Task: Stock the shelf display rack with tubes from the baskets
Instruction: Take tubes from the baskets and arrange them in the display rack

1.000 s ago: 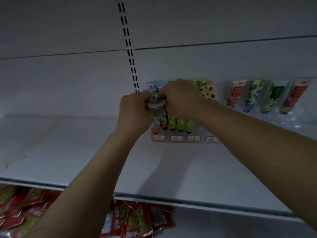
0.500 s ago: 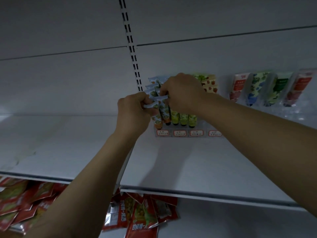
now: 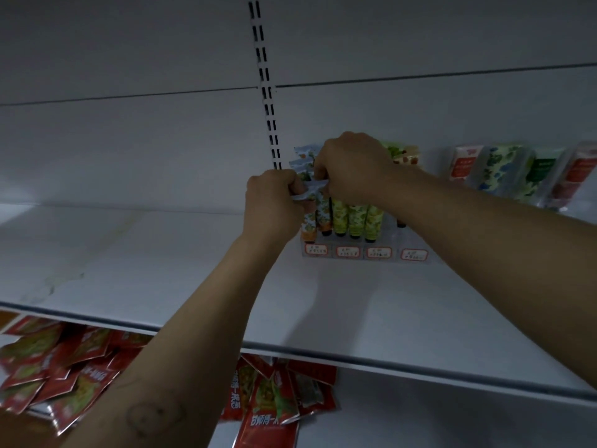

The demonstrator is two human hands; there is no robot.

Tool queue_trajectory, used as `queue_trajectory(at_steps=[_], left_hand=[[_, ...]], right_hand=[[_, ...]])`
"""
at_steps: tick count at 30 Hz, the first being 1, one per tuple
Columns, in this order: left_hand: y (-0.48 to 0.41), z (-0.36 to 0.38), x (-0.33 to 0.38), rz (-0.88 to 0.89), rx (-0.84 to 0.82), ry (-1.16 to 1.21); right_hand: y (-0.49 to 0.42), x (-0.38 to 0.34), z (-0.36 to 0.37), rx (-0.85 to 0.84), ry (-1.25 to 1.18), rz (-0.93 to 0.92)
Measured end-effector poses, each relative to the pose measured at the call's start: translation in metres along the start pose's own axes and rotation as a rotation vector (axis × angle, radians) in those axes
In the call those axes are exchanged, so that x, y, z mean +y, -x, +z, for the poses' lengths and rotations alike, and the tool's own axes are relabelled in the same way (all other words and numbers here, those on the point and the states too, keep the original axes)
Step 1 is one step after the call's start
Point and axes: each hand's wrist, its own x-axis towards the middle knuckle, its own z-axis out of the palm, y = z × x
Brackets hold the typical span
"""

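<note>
Hands: scarcely moved since the earlier frame; both stay at the left end of the rack (image 3: 365, 252).

Grip: left hand (image 3: 274, 202) and right hand (image 3: 352, 169) each appear to pinch one tube (image 3: 311, 190), which lies crosswise between them just above the leftmost slot.

Risk, as judged: turning it upright so close to the standing rows may tip neighbours. A loosened pinch would drop it onto the shelf (image 3: 161, 270).

Rack contents:
- Left slot: orange-patterned tubes (image 3: 323, 215), caps down.
- Next two slots: green-patterned tubes (image 3: 355, 218).
- Fourth slot: mostly hidden by the forearm.

Boxed tubes (image 3: 497, 169) stand well to the right. Red packets (image 3: 64, 367) lie on the level below. No baskets in view.
</note>
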Motion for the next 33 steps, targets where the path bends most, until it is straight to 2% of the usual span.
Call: queue_trajectory(at_steps=[10, 15, 19, 23, 33], left_hand=[[0.008, 0.002, 0.005, -0.060, -0.037, 0.001], [0.014, 0.009, -0.003, -0.099, -0.062, 0.017], [0.004, 0.003, -0.006, -0.041, -0.074, -0.001], [-0.006, -0.011, -0.003, -0.006, -0.195, -0.100], [-0.009, -0.008, -0.006, 0.062, -0.141, -0.242]], right_hand=[[0.004, -0.002, -0.007, -0.016, -0.046, 0.020], [0.009, -0.009, -0.013, -0.114, -0.032, 0.052], [-0.002, -0.009, -0.018, -0.120, -0.023, 0.013], [-0.001, -0.001, -0.010, -0.074, 0.024, -0.020], [0.002, -0.002, -0.005, -0.009, 0.020, -0.010]])
